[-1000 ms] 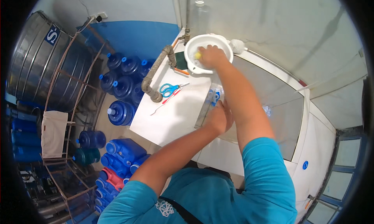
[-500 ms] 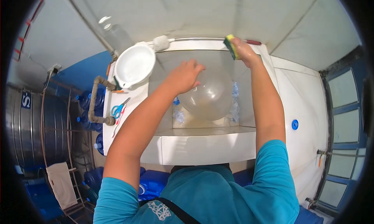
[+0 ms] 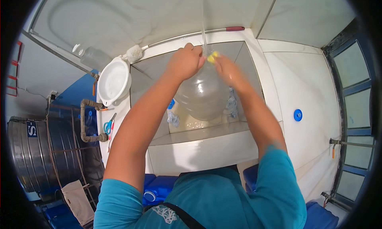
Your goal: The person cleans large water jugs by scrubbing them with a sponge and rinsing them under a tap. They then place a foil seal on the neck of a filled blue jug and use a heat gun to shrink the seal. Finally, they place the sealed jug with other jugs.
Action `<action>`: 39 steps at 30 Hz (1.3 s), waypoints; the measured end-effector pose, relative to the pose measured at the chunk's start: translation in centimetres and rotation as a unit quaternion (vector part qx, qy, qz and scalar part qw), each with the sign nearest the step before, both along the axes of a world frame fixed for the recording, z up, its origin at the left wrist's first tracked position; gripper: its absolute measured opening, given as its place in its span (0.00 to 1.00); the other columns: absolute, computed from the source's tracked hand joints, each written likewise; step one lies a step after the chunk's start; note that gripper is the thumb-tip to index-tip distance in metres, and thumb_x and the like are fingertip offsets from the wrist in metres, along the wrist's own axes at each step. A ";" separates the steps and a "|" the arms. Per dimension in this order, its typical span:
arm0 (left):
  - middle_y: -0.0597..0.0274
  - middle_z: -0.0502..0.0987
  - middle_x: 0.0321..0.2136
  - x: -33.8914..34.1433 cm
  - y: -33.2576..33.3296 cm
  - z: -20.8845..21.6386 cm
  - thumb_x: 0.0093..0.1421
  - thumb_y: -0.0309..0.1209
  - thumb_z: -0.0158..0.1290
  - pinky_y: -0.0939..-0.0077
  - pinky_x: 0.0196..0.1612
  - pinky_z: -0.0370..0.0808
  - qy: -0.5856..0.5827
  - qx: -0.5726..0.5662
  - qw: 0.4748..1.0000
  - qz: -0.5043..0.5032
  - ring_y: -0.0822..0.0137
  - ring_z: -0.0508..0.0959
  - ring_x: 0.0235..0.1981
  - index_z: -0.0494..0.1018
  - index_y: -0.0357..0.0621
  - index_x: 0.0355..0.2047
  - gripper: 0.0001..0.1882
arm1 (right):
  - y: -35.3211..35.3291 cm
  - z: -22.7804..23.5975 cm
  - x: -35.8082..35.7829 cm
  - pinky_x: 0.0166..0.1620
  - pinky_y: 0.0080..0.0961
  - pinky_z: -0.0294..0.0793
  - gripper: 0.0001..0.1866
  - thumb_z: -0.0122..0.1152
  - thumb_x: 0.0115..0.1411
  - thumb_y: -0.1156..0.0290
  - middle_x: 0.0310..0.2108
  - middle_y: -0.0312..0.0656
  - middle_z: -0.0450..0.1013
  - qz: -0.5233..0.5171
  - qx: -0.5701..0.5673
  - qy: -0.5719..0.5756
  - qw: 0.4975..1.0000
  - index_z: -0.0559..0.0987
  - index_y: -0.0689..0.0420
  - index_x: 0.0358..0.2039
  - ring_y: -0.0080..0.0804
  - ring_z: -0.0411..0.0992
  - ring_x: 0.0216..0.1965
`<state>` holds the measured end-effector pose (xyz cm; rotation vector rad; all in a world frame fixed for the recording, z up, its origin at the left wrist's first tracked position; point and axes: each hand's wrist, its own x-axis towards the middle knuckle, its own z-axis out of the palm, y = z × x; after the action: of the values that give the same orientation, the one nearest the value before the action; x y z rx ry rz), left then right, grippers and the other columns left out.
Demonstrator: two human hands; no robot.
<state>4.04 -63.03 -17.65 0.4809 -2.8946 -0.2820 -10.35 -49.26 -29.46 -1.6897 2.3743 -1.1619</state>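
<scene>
A large, clear, rounded water jug stands in the sink, its upper end toward the far wall. My left hand is closed at the jug's upper end; the neck is hidden behind the fingers. Just right of it, my right hand grips a yellow-green sponge near the same end, slightly blurred. What looks like a thin stream of water falls between the two hands. Crumpled blue-and-white wrappings lie beside the jug on the sink floor.
On the left ledge are a white basin and scissors. A long-handled brush lies along the far rim, with a clear bottle at the far left. A blue cap sits on the right counter.
My right hand has brought the sponge from the far right rim leftward to the jug's upper end. My left hand has moved slightly farther away and closed. A water stream now shows.
</scene>
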 end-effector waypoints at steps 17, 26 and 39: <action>0.42 0.78 0.46 -8.2 6.1 2.2 0.60 0.37 0.47 0.57 0.50 0.76 -0.174 0.030 0.977 0.120 0.46 0.79 0.48 0.76 0.36 0.46 0.20 | -2.3 -1.1 15.7 0.63 0.36 0.62 0.24 0.52 0.66 0.64 0.55 0.44 0.70 0.015 -0.034 0.107 0.994 0.69 0.56 0.61 0.42 0.64 0.59; 0.46 0.82 0.35 3.6 -4.0 2.8 0.42 0.62 0.64 0.57 0.42 0.78 -0.394 -0.083 0.914 0.052 0.48 0.82 0.38 0.81 0.36 0.34 0.37 | 3.1 -1.6 9.4 0.59 0.45 0.65 0.19 0.52 0.64 0.65 0.54 0.55 0.71 -0.021 -0.076 -0.042 0.996 0.77 0.55 0.53 0.54 0.66 0.58; 0.50 0.78 0.40 24.4 -0.1 8.8 0.47 0.43 0.65 0.59 0.43 0.76 -0.323 -0.159 0.933 0.009 0.51 0.80 0.42 0.65 0.40 0.61 0.42 | 1.2 -3.6 10.3 0.60 0.38 0.67 0.22 0.48 0.62 0.71 0.59 0.60 0.65 0.017 0.023 -0.235 0.972 0.73 0.58 0.57 0.54 0.65 0.60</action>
<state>28.44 -63.15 -8.83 0.6362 -3.4568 0.4338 -0.08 -48.05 -33.07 -1.2554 2.0543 -1.3125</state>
